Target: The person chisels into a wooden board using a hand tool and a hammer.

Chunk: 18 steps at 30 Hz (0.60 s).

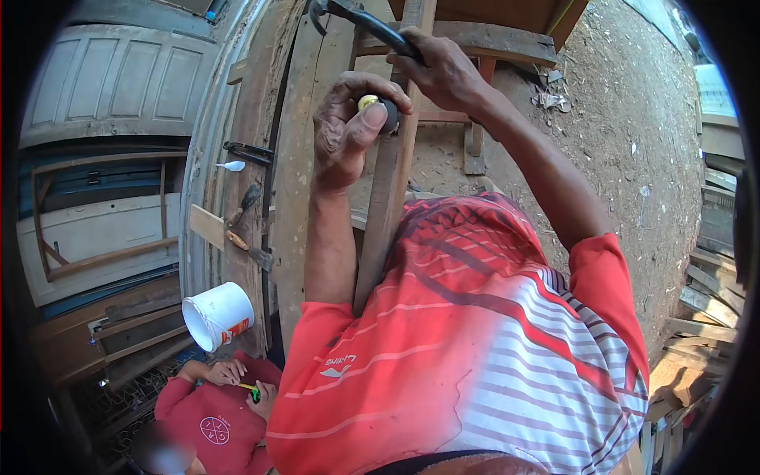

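My left hand [348,127] is closed around a black-and-yellow tool handle [388,115], seen nearly end-on; the rest of that tool is hidden. It rests at a narrow wooden beam [381,190] that runs from my body away from me. Above and right of it, my right hand [443,70] grips a claw hammer [380,33] by its dark handle. The hammer's head points to the upper left, raised over the wood and apart from the left hand's tool. A wide weathered plank [297,158] lies left of the beam.
On the left bench lie a black-handled tool [248,153], a small white bottle-like item [231,165] and a wooden-handled tool [247,245]. A white bucket [218,315] stands nearer. A co-worker [210,412] holds a tape measure [254,393]. Scrap wood [704,317] is piled right.
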Available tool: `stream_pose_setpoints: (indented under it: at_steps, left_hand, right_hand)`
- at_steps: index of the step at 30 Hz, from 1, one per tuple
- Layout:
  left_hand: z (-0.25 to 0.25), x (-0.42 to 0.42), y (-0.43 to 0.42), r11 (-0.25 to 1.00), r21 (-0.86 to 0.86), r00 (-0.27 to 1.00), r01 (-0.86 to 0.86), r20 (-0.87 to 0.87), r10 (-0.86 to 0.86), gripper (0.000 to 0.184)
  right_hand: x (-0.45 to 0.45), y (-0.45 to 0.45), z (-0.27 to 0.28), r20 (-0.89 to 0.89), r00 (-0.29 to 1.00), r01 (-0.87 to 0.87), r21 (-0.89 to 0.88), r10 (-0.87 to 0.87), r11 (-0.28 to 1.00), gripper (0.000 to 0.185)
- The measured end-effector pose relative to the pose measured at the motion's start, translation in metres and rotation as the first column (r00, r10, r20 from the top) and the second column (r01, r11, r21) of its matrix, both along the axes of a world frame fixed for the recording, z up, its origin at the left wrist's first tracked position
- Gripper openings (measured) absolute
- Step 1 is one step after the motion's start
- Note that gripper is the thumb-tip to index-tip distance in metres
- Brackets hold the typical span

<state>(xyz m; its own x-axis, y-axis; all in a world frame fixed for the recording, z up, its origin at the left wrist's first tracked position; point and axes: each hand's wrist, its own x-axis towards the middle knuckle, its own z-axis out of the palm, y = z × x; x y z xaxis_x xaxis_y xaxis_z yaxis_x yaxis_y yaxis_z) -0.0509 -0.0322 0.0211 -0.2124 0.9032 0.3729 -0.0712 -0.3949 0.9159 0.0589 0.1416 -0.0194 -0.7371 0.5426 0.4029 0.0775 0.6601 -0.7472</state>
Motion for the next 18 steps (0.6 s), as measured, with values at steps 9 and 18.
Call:
stream_pose_setpoints:
  at_steps: [9,18]
  left_hand:
    - [-0.002,0.016,0.006,0.958,-0.051,0.941,-0.282,-0.208,0.266,0.008]
    - [0.030,-0.001,0.052,0.880,-0.422,0.975,-0.218,-0.137,0.176,0.018]
  right_hand:
    - [-0.049,0.012,-0.024,-0.067,0.993,-0.081,0.217,0.097,0.973,0.030]
    - [-0.050,0.018,-0.021,-0.127,0.976,-0.176,0.030,0.179,0.984,0.033]
